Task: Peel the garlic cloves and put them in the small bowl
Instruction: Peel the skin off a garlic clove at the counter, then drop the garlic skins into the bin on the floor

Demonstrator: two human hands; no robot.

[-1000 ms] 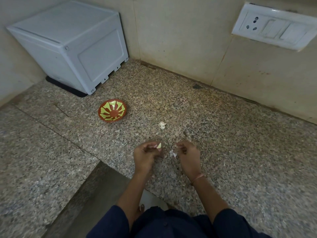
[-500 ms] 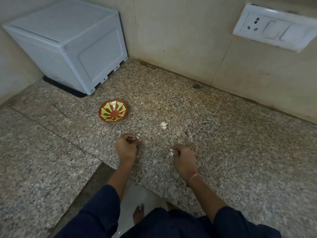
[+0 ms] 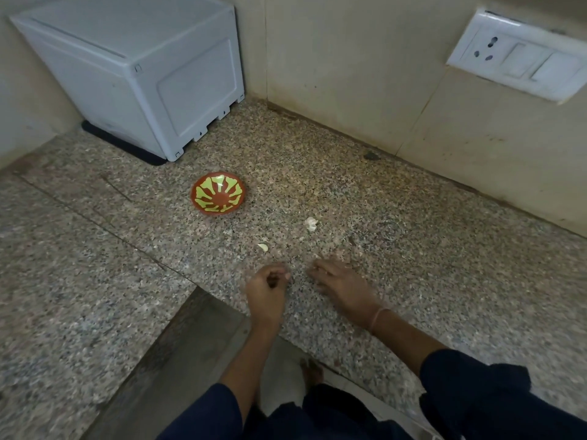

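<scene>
A pale clove [image 3: 263, 247] lies on the counter [image 3: 413, 249], outside the bowl [image 3: 218, 193] and just ahead of the left hand [image 3: 268, 289], whose curled fingers may hold something, I cannot tell, while the right hand [image 3: 343, 282] rests nearly flat, gripping nothing.

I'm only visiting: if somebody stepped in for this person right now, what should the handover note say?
Left hand: fingers curled; unclear whether they hold anything.
Right hand: rests on the counter, fingers fairly straight, nothing visibly held.
Small bowl: looks empty.
One pale clove lies on the counter between bowl and hands; a white piece, clove or skin, lies farther back.
Done: nothing in the bowl yet.
Left: finish peeling, put cloves in the bowl.
</scene>
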